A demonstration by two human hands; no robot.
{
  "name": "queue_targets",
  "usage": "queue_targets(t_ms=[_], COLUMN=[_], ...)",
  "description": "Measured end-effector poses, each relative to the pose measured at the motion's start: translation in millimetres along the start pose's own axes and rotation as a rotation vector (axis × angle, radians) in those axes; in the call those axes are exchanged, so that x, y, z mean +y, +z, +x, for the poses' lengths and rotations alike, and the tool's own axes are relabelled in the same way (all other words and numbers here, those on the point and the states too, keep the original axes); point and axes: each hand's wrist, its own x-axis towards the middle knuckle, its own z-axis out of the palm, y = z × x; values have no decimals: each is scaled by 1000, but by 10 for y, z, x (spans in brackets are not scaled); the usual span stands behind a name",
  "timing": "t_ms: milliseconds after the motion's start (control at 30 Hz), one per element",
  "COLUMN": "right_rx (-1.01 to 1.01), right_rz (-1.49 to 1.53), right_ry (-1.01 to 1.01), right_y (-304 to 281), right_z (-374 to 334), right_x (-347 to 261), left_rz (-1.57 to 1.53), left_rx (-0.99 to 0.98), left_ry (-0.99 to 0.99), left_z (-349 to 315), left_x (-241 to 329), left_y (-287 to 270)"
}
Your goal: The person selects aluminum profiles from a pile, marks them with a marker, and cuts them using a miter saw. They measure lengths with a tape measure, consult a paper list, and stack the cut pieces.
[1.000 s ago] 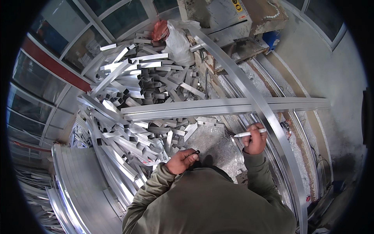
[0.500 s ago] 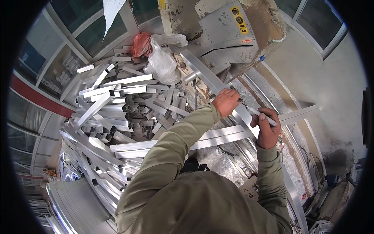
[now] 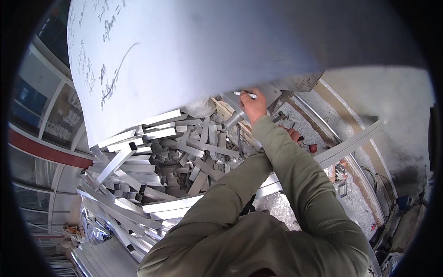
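My right hand [image 3: 254,107] is closed round a white marker [image 3: 245,95], its tip pointing left at the lower edge of a big white sheet with handwriting [image 3: 152,69]. I cannot tell whether tip and sheet touch. Below the hand lies a grey metal bar [image 3: 273,95]. My left forearm passes under the right one. Beyond it shows part of my left hand [image 3: 292,134], fingers curled on a small black marker cap [image 3: 301,138]; the rest is hidden by the right sleeve.
Cut aluminium tubes [image 3: 184,152] lie heaped on the left beside a plastic bag [image 3: 201,108]. A long aluminium profile [image 3: 346,145] runs across under my arms. Windows line the left; a pale wall [image 3: 401,106] stands right. The sheet covers the upper view.
My right hand has moved up and left with the marker, crossing over my left arm. My left hand has shifted slightly right and down. The white sheet now fills the upper view.
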Motion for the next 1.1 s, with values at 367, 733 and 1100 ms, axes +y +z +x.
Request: queue_targets(t_ms=[367,733,1100], right_rx=[39,62,69], right_rz=[-501,-422,-449], right_ry=[-301,-415,-432], right_y=[440,287,227], right_z=[351,386,407], right_x=[327,405,420], left_rz=[211,262,219], left_rx=[-71,-54,43], left_ry=[92,121,80], left_z=[127,149,46], left_x=[147,175,74], left_y=[-377,-359,-95])
